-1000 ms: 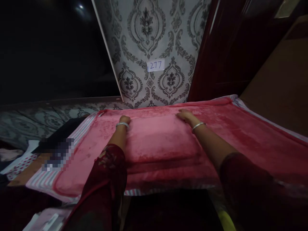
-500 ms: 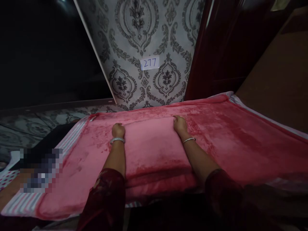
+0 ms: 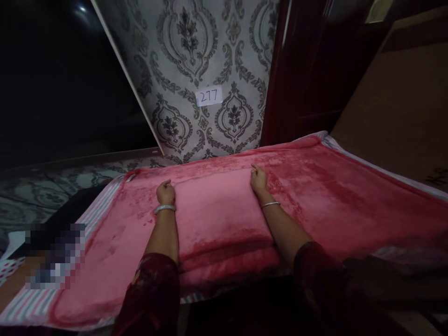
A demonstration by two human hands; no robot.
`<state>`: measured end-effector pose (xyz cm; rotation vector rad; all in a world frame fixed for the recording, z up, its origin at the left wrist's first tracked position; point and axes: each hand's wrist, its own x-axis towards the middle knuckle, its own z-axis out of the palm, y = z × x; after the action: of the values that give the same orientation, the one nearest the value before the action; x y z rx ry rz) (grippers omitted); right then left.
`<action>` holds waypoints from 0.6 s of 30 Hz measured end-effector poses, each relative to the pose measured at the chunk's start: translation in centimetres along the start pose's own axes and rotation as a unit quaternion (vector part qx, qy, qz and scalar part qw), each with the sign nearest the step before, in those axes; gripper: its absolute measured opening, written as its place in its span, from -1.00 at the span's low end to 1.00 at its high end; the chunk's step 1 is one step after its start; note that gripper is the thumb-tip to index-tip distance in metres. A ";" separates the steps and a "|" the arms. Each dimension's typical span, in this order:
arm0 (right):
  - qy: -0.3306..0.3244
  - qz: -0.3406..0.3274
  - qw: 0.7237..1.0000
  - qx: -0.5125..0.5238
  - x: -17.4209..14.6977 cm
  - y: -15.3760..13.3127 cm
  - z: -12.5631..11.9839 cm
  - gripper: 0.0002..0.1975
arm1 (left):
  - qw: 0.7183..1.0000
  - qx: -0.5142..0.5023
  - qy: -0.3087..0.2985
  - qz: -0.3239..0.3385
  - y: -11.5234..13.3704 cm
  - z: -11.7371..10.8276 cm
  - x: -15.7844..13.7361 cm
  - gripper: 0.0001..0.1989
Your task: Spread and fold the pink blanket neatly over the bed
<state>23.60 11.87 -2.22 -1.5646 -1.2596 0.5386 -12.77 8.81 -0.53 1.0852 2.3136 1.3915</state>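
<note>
A folded pink plush blanket [image 3: 220,205] lies in a thick rectangle, its red-patterned folds stacked along the near side. Beneath it spreads a larger pink-red plush blanket [image 3: 329,196] with a striped border. At the far left corner of the folded blanket, my left hand [image 3: 165,192] is closed on its edge, thumb on top. My right hand [image 3: 258,179] grips the far right corner, fingers curled. Both palms face inward, so the fingertips are partly hidden. Each wrist wears a bangle.
Patterned wallpaper [image 3: 189,60] with a paper label reading 277 [image 3: 209,96] rises behind the blanket. A large dark screen [image 3: 63,84] is at the left, a dark red door or cabinet panel [image 3: 308,70] at the right. A brown cardboard-like surface [image 3: 402,98] stands far right.
The view has shifted slightly, so the wall and blankets sit further left. Both hands remain at the far corners of the folded blanket, with little visible movement against it.
</note>
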 end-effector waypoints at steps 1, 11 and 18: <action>-0.004 0.008 1.000 -0.003 0.1 0.0 0.1 -0.47 | 1.000 -0.003 0.002 0.003 0.0 0.0 -0.1 -0.50; -0.040 -0.008 0.999 0.019 0.7 0.7 0.2 -0.45 | 1.000 0.000 0.003 -0.001 -0.1 -0.1 0.2 -0.47; -0.060 0.029 0.998 0.010 1.2 0.1 0.2 -0.48 | 1.000 0.013 -0.012 0.003 0.4 -0.4 -0.6 -0.44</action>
<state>23.95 13.09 -2.12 -1.5753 -1.2982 0.6884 -12.33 8.25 -0.09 1.1112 2.3203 1.3459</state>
